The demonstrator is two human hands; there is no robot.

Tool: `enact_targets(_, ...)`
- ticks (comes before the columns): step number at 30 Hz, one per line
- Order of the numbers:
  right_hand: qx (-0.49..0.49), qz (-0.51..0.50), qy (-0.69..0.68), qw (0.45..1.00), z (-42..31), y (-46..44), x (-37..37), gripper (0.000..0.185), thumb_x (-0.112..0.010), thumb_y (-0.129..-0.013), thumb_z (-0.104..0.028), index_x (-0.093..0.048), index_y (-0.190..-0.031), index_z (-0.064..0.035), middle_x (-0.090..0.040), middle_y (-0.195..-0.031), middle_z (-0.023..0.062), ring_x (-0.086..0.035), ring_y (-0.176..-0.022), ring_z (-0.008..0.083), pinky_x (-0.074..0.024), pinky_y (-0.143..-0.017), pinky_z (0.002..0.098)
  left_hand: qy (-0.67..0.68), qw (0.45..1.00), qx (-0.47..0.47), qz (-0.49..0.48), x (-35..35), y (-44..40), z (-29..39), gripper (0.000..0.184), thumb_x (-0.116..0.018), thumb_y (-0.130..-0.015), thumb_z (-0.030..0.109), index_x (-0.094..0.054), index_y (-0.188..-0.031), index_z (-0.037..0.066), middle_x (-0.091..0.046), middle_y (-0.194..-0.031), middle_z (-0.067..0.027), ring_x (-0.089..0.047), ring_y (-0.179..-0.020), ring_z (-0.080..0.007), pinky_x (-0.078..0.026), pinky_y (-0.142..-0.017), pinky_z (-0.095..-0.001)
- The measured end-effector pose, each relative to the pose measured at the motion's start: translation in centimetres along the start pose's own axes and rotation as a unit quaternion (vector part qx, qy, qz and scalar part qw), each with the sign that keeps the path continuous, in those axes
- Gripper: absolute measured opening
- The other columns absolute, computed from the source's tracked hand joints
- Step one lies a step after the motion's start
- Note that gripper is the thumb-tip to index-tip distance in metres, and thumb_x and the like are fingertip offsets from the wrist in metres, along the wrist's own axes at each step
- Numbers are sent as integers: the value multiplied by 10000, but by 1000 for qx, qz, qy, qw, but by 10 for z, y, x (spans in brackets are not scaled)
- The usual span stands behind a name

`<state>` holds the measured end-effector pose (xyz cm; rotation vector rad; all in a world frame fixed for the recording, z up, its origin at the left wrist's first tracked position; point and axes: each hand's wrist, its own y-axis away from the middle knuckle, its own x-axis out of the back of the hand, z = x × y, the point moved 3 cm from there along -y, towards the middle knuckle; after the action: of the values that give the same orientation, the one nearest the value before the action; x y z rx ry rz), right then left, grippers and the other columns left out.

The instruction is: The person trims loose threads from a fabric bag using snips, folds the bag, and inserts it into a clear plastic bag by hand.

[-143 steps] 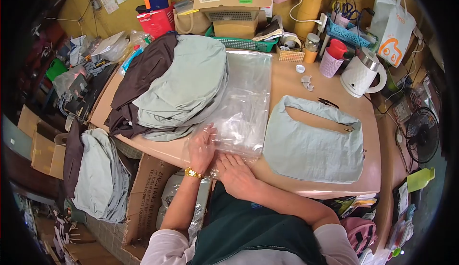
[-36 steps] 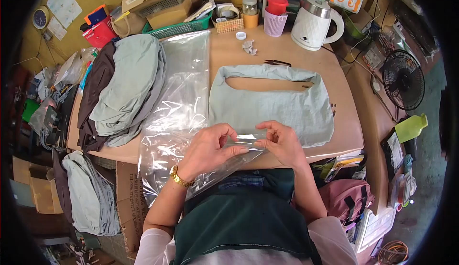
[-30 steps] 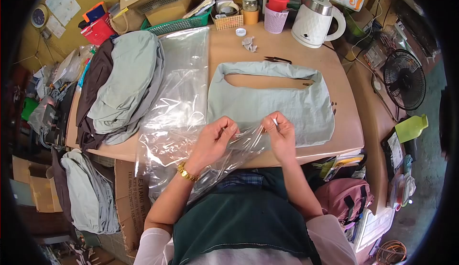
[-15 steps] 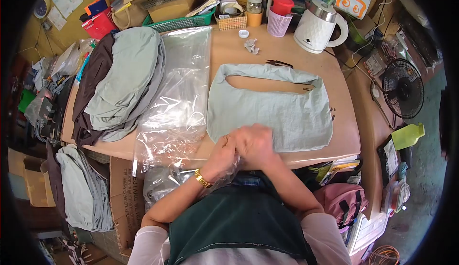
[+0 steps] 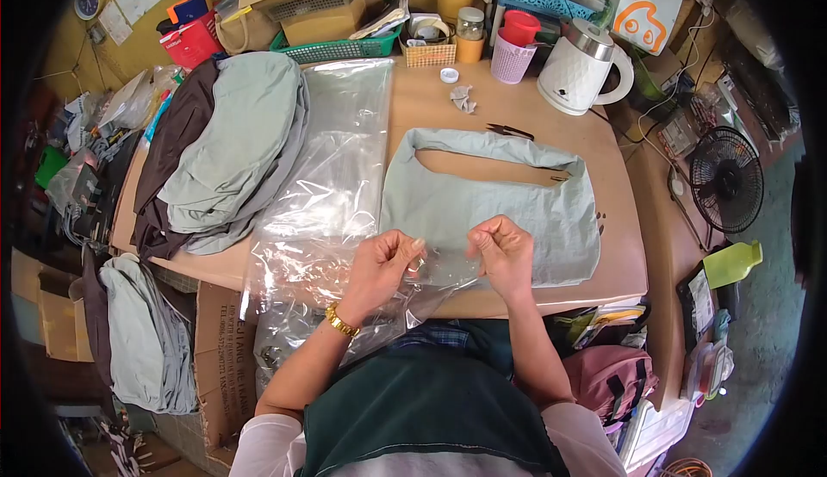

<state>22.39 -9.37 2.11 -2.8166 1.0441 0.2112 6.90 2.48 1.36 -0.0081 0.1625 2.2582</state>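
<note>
A clear plastic bag [image 5: 448, 272] stretches between my hands above the table's front edge, its lower part hanging toward my lap. My left hand [image 5: 379, 272], gold watch on the wrist, is closed in a pinch on one side of it. At the other side my right hand [image 5: 504, 257] is also pinched closed on the plastic. Behind both hands a pale grey-green shoulder bag [image 5: 500, 201] lies flat, its strap loop pointing away from me. Left of it rests a stack of clear plastic bags [image 5: 332, 158]. Small dark thread snips [image 5: 510, 132] lie beyond the strap.
A pile of folded grey-green and brown cloth bags [image 5: 237, 141] covers the table's left side. At the back stand a white kettle [image 5: 577, 68], a pink cup [image 5: 514, 59] and a green basket [image 5: 345, 49]. A black fan [image 5: 726, 180] is at the right.
My hands were together at the shoulder bag's lower edge; now they have moved apart, with clear plastic spread between them. The view has shifted slightly.
</note>
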Motion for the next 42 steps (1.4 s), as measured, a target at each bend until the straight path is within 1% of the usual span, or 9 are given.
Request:
enact_targets(12,145,216,303,917,-12,3,71,440,-547,-1006,-212,-366,-638,-53,-299,-617,-69,-248,-581,59,-202,-480,290,-387,914,25,-121,19,22,49,216,-719,-883,232,-678,-857,22,-587,-627,9,-468,-587,-59,-409,-541,-259)
enact_targets(19,79,309,474,820,-36,46,185,319,-615,-944,-197,-544,-704,1,-403,-585,49,-390,-575,105,-296,-504,350,-254,947,-53,-189,21,27,37,121,-661,-909,134,-658,-940,18,-613,-662,-4,-584,-703,-87,-474,-663,-266)
enact_targets(21,138,268,754,584,-58,58,178,122,-652,-882,-159,-629,-916,-44,-605,-825,89,-580,-756,210,-401,-629,387,-277,944,-43,-173,-1,20,33,124,-626,-920,123,-631,-984,16,-625,-663,-39,-637,-683,-158,-493,-645,-296)
enact_targets(22,111,269,739,608,-64,58,163,320,-691,-809,-134,-610,-1116,-94,-610,-1134,113,-576,-1039,307,-417,-853,441,-343,921,-95,-158,-19,19,35,121,-620,-919,132,-622,-952,15,-630,-667,-64,-642,-659,-198,-491,-617,-317)
enact_targets(25,220,142,538,801,-59,58,71,391,-717,-771,-121,-587,-1137,-75,-586,-1180,127,-552,-1102,302,-423,-923,432,-363,896,-195,-166,-66,15,30,140,-627,-909,154,-608,-910,16,-634,-677,-108,-637,-618,-271,-479,-569,-363)
enact_targets(29,212,-2,490,846,-36,61,17,121,-690,-855,-118,-624,-939,-60,-626,-774,108,-628,-730,265,-482,-710,376,-398,877,-227,-143,-65,17,37,177,-668,-891,189,-605,-907,25,-611,-643,-97,-619,-567,-214,-453,-541,-367)
enact_targets(31,-70,-125,254,957,-19,56,28,164,-643,-907,-112,-595,-776,-25,-565,-648,10,-564,-667,116,-451,-593,319,-352,915,-153,-123,-48,16,40,168,-663,-903,183,-609,-891,25,-613,-636,-75,-604,-571,-172,-457,-549,-333)
enact_targets(35,15,-66,212,975,-20,49,11,108,-651,-910,-94,-627,-851,-7,-548,-656,11,-511,-665,66,-427,-576,254,-19,997,-47,-51,-33,11,4,144,-694,-899,137,-612,-865,23,-592,-659,31,-523,-624,-29,-425,-552,-219)
enact_targets(42,-2,-85,163,983,-6,43,2,83,-642,-902,-48,-640,-873,29,-579,-685,19,-489,-624,59,-402,-552,238,-44,997,-32,-50,-26,10,14,222,-786,-828,177,-614,-844,38,-520,-652,82,-405,-585,2,-332,-524,-178)
